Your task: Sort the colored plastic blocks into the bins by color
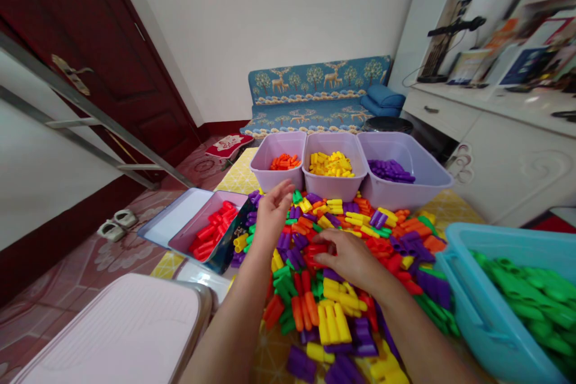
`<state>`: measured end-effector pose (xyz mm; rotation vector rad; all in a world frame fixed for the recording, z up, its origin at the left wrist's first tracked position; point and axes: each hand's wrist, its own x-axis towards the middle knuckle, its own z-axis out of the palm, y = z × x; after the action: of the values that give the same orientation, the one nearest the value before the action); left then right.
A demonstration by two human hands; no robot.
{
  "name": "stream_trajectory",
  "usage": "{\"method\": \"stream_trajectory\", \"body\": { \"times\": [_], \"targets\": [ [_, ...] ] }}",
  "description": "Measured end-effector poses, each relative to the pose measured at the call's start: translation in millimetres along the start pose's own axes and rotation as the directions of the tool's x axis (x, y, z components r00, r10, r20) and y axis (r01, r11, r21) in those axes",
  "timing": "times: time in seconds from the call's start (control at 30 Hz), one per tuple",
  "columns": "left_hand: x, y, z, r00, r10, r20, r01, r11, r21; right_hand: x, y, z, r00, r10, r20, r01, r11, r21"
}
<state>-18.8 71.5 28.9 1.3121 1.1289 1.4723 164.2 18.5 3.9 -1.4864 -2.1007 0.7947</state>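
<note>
My left hand (273, 209) is raised just in front of the left lilac bin (276, 175), its fingers stretched forward and slightly bent, with nothing visible in them. Lower and to the right, my right hand (348, 255) reaches into the pile of mixed plastic pieces. Its thumb and fingers close around a red plastic piece (316, 250). Below lie joined-tube pieces in several colours, among them a yellow piece (333, 323) and an orange piece (305, 311). Left of my left arm, red pieces (216, 231) fill an open box (189, 222).
Behind the pile, a middle lilac bin (335, 187) holds yellow pieces and a right lilac bin (400, 192) holds purple ones. A turquoise tub (472, 288) of green pieces stands at the right. A pale pink lid (121, 330) lies front left. Farther back is a blue patterned sofa (310, 114).
</note>
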Motion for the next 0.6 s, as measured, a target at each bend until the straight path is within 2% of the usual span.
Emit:
{"method": "stream_trajectory", "body": {
  "times": [0.03,0.07,0.13,0.2,0.3,0.4,0.5,0.6],
  "targets": [
    [-9.2,-2.9,-3.3,0.998,0.056,-0.028,-0.051,0.986,0.161,-0.3,-0.2,0.0,1.0,0.001,0.0,-0.001,1.0,-0.008],
    [-17.4,-5.1,-6.5,0.989,0.136,-0.051,-0.11,0.929,0.355,-0.6,-0.5,0.1,1.0,0.005,0.0,-0.005,1.0,-0.012],
    [-30.7,-7.4,-11.7,0.961,0.275,-0.034,-0.179,0.708,0.683,-0.8,-1.2,0.9,1.0,0.015,-0.004,-0.015,1.0,-0.004],
    [-40.3,-8.2,-14.0,0.948,0.316,0.028,-0.188,0.49,0.851,-0.1,-1.7,2.0,0.999,0.032,-0.002,-0.032,0.999,0.023],
    [-51.0,-10.8,-11.7,0.964,0.257,0.069,-0.15,0.312,0.938,2.6,-1.9,2.1,0.997,0.061,-0.04,-0.057,0.993,0.107],
    [-60.5,-16.2,-4.7,0.979,0.177,0.098,-0.146,0.279,0.949,5.0,-0.9,-1.1,0.982,0.072,-0.174,-0.054,0.993,0.104],
    [-67.6,-22.5,4.0,0.977,0.108,0.184,-0.212,0.377,0.902,4.9,2.5,-4.2,0.954,0.06,-0.293,-0.079,0.995,-0.054],
    [-69.6,-26.8,11.2,0.962,0.068,0.265,-0.263,0.499,0.826,4.4,7.6,-3.4,0.957,0.062,-0.285,-0.103,0.986,-0.132]
  ]
}}
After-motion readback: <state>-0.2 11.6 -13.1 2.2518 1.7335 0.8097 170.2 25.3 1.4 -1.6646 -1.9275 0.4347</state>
